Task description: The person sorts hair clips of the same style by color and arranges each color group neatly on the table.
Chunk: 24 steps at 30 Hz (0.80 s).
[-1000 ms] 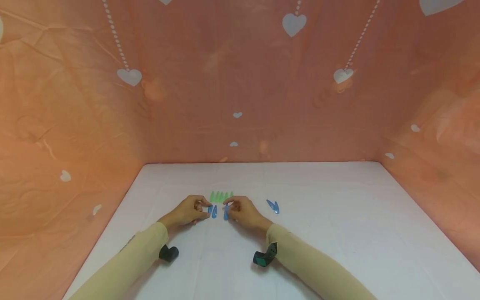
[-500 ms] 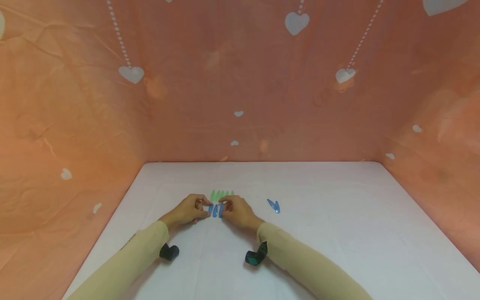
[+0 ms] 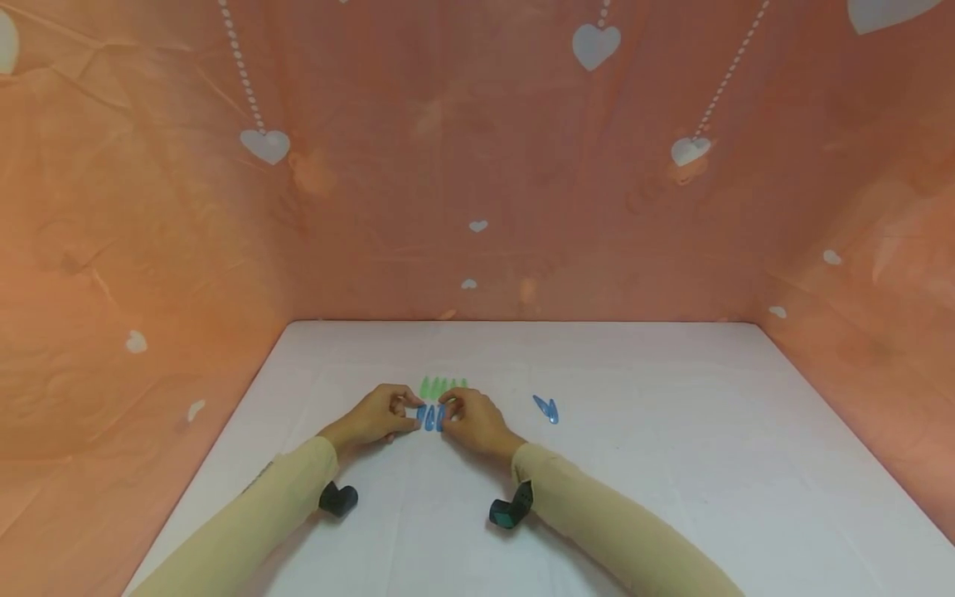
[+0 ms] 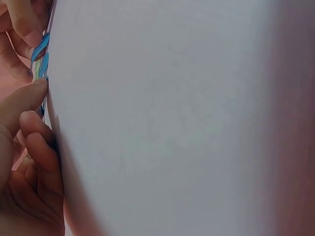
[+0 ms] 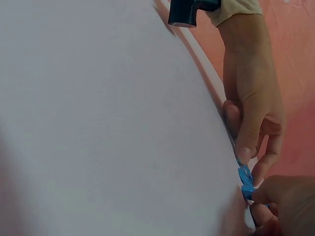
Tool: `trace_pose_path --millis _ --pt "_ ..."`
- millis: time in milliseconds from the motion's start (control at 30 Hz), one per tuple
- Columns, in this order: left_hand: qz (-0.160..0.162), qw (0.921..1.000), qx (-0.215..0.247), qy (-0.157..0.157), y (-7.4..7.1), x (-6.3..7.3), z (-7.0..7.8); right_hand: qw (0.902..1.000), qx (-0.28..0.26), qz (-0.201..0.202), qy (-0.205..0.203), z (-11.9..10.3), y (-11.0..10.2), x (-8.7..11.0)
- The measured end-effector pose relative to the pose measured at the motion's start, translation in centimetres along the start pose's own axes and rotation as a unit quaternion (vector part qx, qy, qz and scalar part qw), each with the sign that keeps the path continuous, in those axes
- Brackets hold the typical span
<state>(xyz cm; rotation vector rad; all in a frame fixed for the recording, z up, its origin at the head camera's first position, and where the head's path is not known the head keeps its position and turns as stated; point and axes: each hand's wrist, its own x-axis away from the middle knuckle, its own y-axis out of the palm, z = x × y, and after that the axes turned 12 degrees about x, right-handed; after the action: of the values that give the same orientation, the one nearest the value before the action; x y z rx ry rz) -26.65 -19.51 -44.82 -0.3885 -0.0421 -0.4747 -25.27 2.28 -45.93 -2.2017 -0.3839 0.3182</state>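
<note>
In the head view, three blue snap hair clips lie side by side on the white table. My left hand [image 3: 380, 412] pinches the leftmost blue clip [image 3: 421, 414] at its ends between thumb and finger. The middle blue clip [image 3: 429, 419] lies untouched between my hands. My right hand [image 3: 473, 421] pinches the rightmost blue clip [image 3: 441, 418], partly covering it. The right wrist view shows the clip under the right fingers [image 5: 270, 189] close beside the middle clip [image 5: 244, 174]. In the left wrist view, the left hand [image 4: 29, 167] hides most of its clip.
Just behind the blue clips stands a row of several green hair clips [image 3: 434, 387], its right end partly behind the right hand. Two more blue clips [image 3: 547, 410] lie to the right, forming a V. Orange cloth walls [image 3: 477, 166] with white hearts enclose the white table [image 3: 671, 464].
My right hand has moved left, bringing its blue clip from a gap to close beside the middle one. The left hand has stayed on its clip.
</note>
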Motion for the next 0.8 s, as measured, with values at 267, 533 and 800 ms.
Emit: trace_pose_path --millis 267,533,800 --pt "0.002 1.0000 -0.001 0.003 0.20 -0.02 -0.03 0.9998 0.018 0.008 0.007 0.35 0.39 -0.02" --pt "0.005 1.0000 -0.007 0.002 0.20 -0.11 0.10 0.9992 0.034 0.014 0.015 0.38 0.51 -0.29" --pt "0.001 0.9999 -0.010 0.007 0.24 0.08 0.12 0.9994 0.027 0.009 0.019 0.13 0.41 -0.10"
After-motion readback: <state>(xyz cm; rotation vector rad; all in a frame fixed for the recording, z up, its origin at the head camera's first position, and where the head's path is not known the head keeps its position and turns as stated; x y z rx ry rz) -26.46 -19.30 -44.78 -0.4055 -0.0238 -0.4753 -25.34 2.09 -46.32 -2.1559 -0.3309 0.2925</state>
